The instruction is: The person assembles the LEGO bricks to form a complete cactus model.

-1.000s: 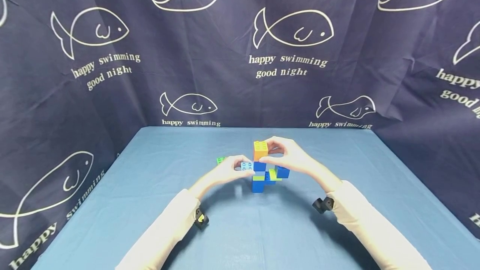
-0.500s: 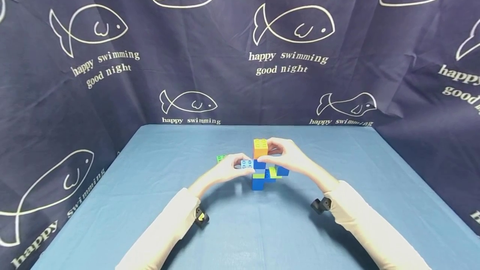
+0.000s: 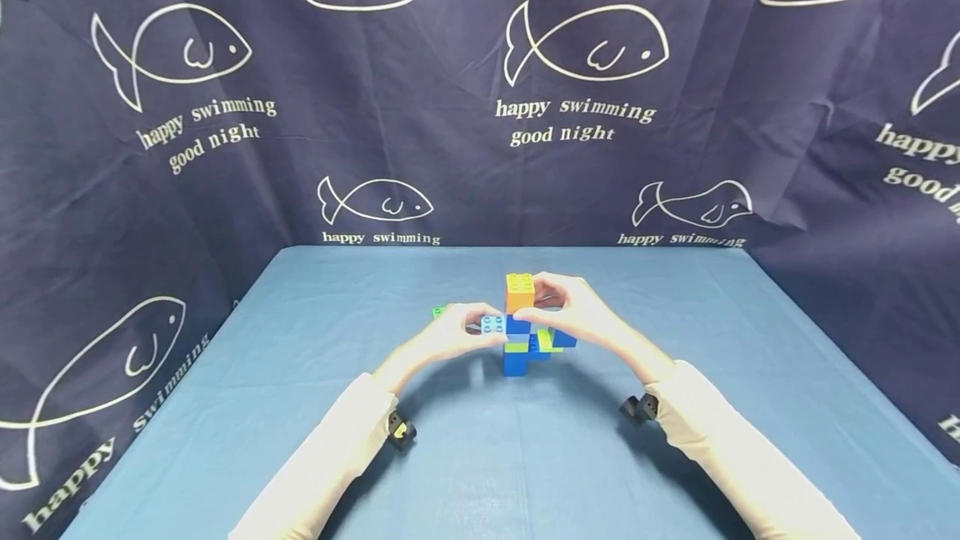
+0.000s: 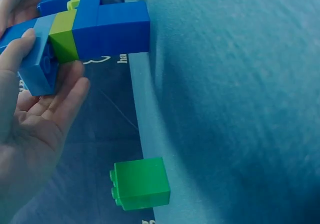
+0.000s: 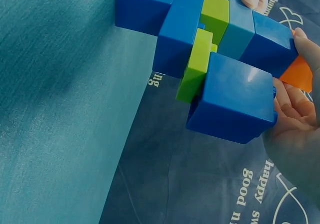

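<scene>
A tower of toy building bricks stands upright on the table, with a blue brick [image 3: 515,363] at its foot. My left hand [image 3: 450,332] pinches the light blue brick [image 3: 492,324] that juts out to the left, thumb on its near side in the left wrist view. My right hand [image 3: 577,311] grips the top of the tower, where an orange brick [image 3: 520,293] sits on a blue brick [image 5: 272,39]; its thumb lies at the joint between them. Below that hand a side arm carries a lime brick [image 5: 197,64] and another big blue brick [image 5: 235,94].
A loose green brick [image 4: 142,184] lies on the blue-covered table [image 3: 480,473], left of the tower and partly behind my left hand in the head view. A dark fish-print curtain [image 3: 450,107] hangs behind the table and at both sides.
The whole head view has shifted slightly upward in the picture. Both hands keep their hold on the tower, and the bricks keep their arrangement.
</scene>
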The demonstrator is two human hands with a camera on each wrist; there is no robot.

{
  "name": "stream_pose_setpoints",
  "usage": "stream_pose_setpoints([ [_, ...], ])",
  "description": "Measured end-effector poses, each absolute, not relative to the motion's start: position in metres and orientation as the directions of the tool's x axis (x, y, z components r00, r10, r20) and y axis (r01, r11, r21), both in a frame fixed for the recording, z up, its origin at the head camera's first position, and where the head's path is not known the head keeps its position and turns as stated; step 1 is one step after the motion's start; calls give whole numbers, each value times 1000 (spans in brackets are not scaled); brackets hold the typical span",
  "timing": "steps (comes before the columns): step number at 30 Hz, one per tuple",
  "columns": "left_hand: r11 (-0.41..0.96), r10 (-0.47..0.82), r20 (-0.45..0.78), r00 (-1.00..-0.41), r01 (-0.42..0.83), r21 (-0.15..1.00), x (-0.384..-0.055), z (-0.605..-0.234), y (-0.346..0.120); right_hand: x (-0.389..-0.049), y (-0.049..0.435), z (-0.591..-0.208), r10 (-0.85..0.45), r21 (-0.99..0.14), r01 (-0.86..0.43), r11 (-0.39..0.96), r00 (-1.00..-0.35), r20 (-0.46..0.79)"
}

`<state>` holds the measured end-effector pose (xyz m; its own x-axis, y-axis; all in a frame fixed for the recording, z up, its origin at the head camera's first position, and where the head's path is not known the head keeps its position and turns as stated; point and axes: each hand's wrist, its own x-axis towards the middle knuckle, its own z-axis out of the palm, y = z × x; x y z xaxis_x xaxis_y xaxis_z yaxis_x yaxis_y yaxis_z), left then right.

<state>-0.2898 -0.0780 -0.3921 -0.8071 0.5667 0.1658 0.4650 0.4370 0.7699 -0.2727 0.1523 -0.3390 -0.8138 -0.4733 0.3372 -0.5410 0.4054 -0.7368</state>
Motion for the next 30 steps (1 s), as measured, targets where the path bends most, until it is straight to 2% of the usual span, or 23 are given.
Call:
stream_pose_setpoints([
  [10, 395, 569, 220, -792, 498, 772, -288, -393, -89, -272, 151, -340, -479, -731, -538, 421, -816, 325],
  [17, 380, 542, 250, -802, 499, 779, -290, -388, -103, -271, 152, -339, -476, -739, -532, 414, -818, 323],
  [24, 442, 479, 260, -839, 486, 754, -299, -388, -121, -272, 153, -339, -471, -739, -518, 431, -828, 306],
  [30, 423, 428, 323, -844, 503, 753, -303, -390, -129, -271, 152, -340, -470, -733, -524, 433, -826, 312],
])
